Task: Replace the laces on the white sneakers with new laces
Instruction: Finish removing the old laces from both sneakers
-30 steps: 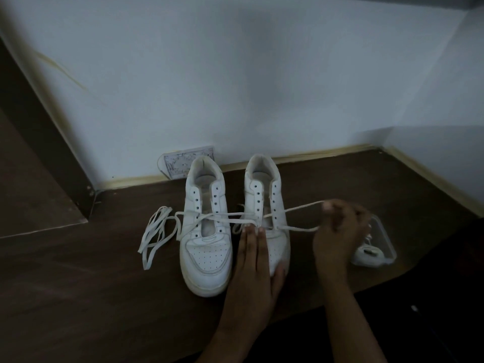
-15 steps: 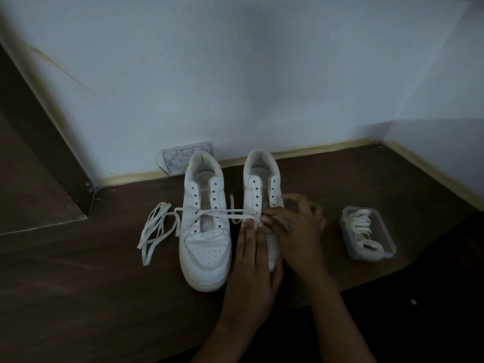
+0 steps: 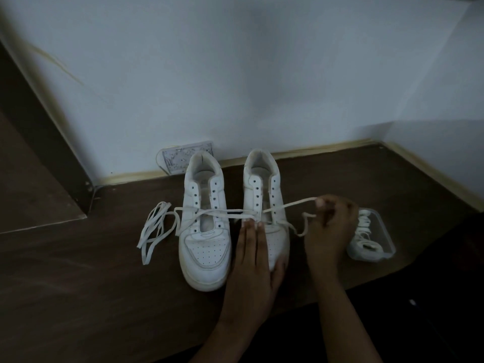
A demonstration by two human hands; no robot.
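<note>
While left hand (image 3: 255, 247) presses flat on right sneaker (image 3: 264, 205) | right hand (image 3: 330, 226) pinches lace (image 3: 290, 204) taut

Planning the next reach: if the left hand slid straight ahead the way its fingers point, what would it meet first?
The left hand lies flat on the right sneaker, fingers toward the heel. It would probably first meet the lace at its fingertips, then the open eyelet rows.
</note>
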